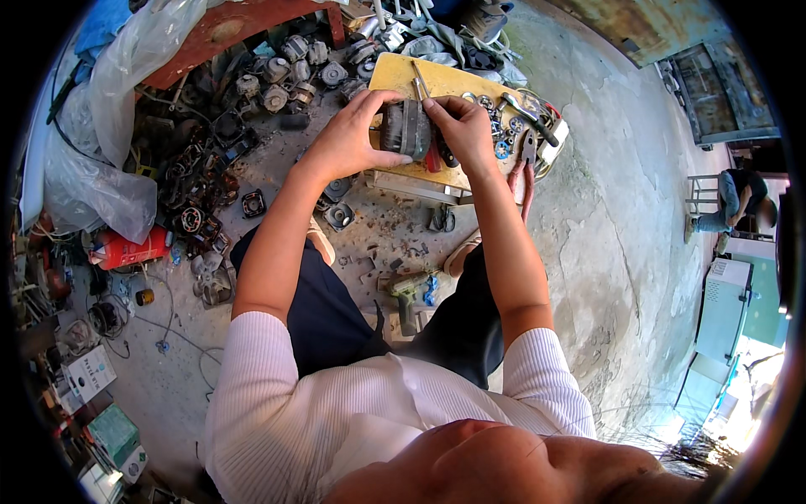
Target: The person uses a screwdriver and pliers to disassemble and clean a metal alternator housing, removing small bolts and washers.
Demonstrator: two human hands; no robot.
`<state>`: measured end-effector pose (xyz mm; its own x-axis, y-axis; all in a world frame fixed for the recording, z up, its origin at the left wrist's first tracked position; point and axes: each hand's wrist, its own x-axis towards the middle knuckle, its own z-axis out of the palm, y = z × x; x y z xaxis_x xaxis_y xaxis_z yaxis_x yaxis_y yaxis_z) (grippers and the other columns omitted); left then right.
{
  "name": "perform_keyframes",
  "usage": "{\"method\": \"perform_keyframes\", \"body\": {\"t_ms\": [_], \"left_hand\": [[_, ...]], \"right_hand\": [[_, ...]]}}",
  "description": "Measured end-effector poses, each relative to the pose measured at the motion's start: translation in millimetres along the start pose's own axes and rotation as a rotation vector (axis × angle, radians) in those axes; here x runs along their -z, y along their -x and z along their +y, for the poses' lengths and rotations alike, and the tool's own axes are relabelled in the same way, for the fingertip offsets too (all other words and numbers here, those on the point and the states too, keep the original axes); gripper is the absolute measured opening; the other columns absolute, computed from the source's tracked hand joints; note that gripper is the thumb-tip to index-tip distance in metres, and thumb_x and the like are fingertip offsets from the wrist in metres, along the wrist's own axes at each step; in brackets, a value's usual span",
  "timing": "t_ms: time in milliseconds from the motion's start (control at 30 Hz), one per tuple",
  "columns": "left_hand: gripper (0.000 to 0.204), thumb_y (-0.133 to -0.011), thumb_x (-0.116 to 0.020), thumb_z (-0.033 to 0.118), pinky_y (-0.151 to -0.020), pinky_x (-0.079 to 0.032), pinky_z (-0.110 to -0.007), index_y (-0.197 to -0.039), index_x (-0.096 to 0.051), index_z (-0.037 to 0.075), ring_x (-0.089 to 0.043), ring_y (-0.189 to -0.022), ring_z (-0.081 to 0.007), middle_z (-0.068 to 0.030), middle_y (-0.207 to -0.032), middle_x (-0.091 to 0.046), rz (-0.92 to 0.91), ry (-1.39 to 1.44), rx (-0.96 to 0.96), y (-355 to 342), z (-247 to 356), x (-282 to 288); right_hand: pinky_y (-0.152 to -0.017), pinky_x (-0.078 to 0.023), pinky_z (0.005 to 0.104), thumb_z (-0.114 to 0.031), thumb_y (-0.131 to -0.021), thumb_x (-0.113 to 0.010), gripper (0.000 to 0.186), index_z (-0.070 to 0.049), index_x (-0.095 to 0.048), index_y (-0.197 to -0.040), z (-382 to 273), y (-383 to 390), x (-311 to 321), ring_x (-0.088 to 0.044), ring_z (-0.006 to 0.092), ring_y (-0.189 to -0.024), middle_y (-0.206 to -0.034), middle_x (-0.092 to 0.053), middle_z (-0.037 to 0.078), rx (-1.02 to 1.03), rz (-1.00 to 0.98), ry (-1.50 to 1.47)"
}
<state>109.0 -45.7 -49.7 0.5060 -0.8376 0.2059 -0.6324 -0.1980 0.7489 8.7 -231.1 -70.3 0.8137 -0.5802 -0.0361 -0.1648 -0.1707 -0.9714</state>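
A dark, cylindrical electric motor (405, 132) with a grey band round its middle stands at the near side of a low yellow tabletop (470, 81). My left hand (357, 139) grips its left side, fingers over the top and thumb along the lower edge. At its upper right edge, my right hand (463, 130) has its fingers curled and pressed against the motor. A thin metal rod (421, 80) shows just beyond the right fingertips; whether they touch it, I cannot tell. Something red (433, 157) lies partly hidden below the right hand.
Red-handled pliers (527, 155), a dark-gripped tool (531, 118) and several small round parts (501, 149) lie on the tabletop's right. Used motors (275, 84) heap up at far left. A green power tool (407, 294) is between my feet. Another person (739, 202) sits far right.
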Motion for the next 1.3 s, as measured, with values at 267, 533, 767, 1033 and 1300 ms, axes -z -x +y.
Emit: {"method": "perform_keyframes", "body": {"t_ms": [267, 533, 767, 1033, 1300], "left_hand": [[0.083, -0.065, -0.089, 0.027, -0.106, -0.042, -0.042, -0.135, -0.048, 0.011, -0.05, -0.127, -0.0317, -0.0113, -0.133, -0.052, 0.049, 0.019, 0.02, 3.1, -1.6, -1.3], [0.09, -0.063, -0.09, 0.028, -0.106, -0.041, -0.042, -0.138, -0.044, 0.012, -0.049, -0.128, -0.0314, -0.0125, -0.135, -0.052, -0.016, -0.015, 0.023, 2.9, -6.1, 2.1], [0.085, -0.064, -0.09, 0.03, -0.106, -0.042, -0.042, -0.135, -0.047, 0.01, -0.05, -0.127, -0.0313, -0.0113, -0.134, -0.052, 0.068, 0.089, -0.023, 3.7, -7.8, -2.2], [0.085, -0.064, -0.09, 0.027, -0.105, -0.042, -0.041, -0.135, -0.046, 0.01, -0.051, -0.127, -0.0306, -0.0116, -0.134, -0.053, 0.007, -0.019, 0.018, 4.6, -3.6, 1.7], [0.085, -0.065, -0.089, 0.028, -0.101, -0.047, -0.04, -0.134, -0.043, 0.012, -0.055, -0.122, -0.0316, -0.0116, -0.133, -0.053, 0.011, -0.027, -0.061, 3.5, -4.8, 2.9]], "right_hand": [[-0.045, -0.04, 0.0235, -0.02, -0.091, -0.071, 0.024, 0.003, -0.073, -0.098, -8.9, 5.5, 0.0, -0.053, 0.0063, -0.049, -0.073, -0.068, 0.004, -0.031, -0.04, -0.138], [-0.04, -0.037, 0.0242, -0.021, -0.093, -0.069, 0.025, 0.004, -0.073, -0.098, -9.5, 6.7, -3.0, -0.053, 0.0077, -0.042, -0.07, -0.067, 0.004, -0.023, -0.03, -0.125], [-0.051, -0.043, 0.0224, -0.021, -0.091, -0.071, 0.026, 0.004, -0.073, -0.096, -7.0, 3.4, -1.0, -0.056, 0.0054, -0.054, -0.07, -0.068, 0.004, 0.035, -0.008, 0.018], [-0.066, -0.047, 0.0201, -0.015, -0.09, -0.073, 0.019, 0.0, -0.074, -0.101, -12.4, 5.0, 1.9, -0.058, 0.004, -0.072, -0.086, -0.071, 0.0, -0.056, -0.063, -0.078], [-0.068, -0.048, 0.0201, -0.014, -0.09, -0.072, 0.019, 0.0, -0.073, -0.102, -10.0, 4.1, 2.6, -0.06, 0.0047, -0.074, -0.087, -0.071, 0.001, -0.069, -0.082, -0.105]]}}
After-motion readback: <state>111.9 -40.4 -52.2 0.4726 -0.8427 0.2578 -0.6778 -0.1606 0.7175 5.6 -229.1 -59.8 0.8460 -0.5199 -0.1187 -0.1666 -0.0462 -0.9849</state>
